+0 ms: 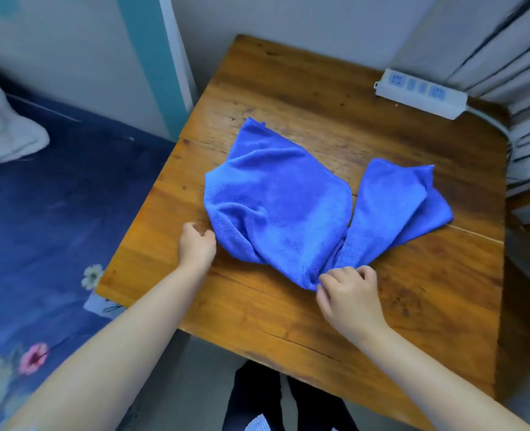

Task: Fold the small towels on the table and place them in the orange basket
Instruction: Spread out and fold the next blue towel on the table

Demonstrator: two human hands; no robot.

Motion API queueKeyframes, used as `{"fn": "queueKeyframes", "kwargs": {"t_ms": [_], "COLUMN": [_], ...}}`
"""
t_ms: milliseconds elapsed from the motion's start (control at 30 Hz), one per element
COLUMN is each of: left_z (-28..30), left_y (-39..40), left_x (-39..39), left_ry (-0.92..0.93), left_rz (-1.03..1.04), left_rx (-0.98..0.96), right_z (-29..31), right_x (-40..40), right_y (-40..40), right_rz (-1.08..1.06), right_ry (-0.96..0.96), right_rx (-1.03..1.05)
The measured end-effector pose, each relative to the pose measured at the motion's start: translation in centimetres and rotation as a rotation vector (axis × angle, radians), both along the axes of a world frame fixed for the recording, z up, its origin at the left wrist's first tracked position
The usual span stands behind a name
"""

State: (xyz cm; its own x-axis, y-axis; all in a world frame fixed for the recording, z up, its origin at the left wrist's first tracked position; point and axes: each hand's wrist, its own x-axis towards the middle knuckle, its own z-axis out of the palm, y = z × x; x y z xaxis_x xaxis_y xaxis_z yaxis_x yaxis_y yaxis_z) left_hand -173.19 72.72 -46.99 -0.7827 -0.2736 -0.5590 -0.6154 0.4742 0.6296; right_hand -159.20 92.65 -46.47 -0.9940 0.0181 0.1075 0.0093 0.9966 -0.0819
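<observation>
No writing, brand or number can be read anywhere in view. The white power strip (420, 93) at the far right corner of the desk (288, 88) carries only blue socket panels — no legible marking.

Bare forearms with no sleeves, dark trousers (257, 396) on the legs, a pale blue striped hem (257, 424).

**Towel status**

We see a blue towel (276, 200) lying rumpled and unfolded on the wooden table (319, 88). It spreads in two lobes, a wide left one and a narrower right one, joined at the near corner.
</observation>
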Motion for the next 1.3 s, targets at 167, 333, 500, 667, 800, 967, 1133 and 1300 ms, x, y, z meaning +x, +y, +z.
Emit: {"fn": "queueKeyframes", "kwargs": {"t_ms": [167,333,500,667,800,967,1133,1300], "left_z": [-0.6,-1.1,-0.1,2.6,7.0,9.2,5.0,1.9], "left_y": [2.4,3.8,5.1,3.2,3.7,5.4,4.0,3.1], "left_x": [4.2,4.7,3.9,0.2,-4.0,-6.0,-3.3,0.5], "left_ry": [-0.209,-0.139,-0.067,0.141,0.325,0.167,-0.066,-0.069], "left_rz": [0.172,0.26,0.349,0.276,0.148,-0.353,-0.153,0.015], "left_rx": [0.387,0.393,0.364,0.078,0.028,-0.17,0.076,0.21], "right_z": [1.5,2.0,1.0,5.3,10.6,11.9,6.3,3.6], "right_x": [-4.6,-7.9,-9.5,-11.6,-12.8,-13.1,-11.0,-8.8], "right_y": [4.7,4.8,3.1,6.1,9.2,6.5,3.8,5.3], "right_rz": [-0.221,-0.394,-0.399,-0.585,-0.557,-0.202,0.286,0.164], "right_ry": [0.05,-0.384,-0.434,-0.106,0.174,0.362,-0.423,-0.213], "right_rx": [-0.076,-0.086,-0.125,-0.429,-0.437,-0.193,-0.216,-0.456]}}
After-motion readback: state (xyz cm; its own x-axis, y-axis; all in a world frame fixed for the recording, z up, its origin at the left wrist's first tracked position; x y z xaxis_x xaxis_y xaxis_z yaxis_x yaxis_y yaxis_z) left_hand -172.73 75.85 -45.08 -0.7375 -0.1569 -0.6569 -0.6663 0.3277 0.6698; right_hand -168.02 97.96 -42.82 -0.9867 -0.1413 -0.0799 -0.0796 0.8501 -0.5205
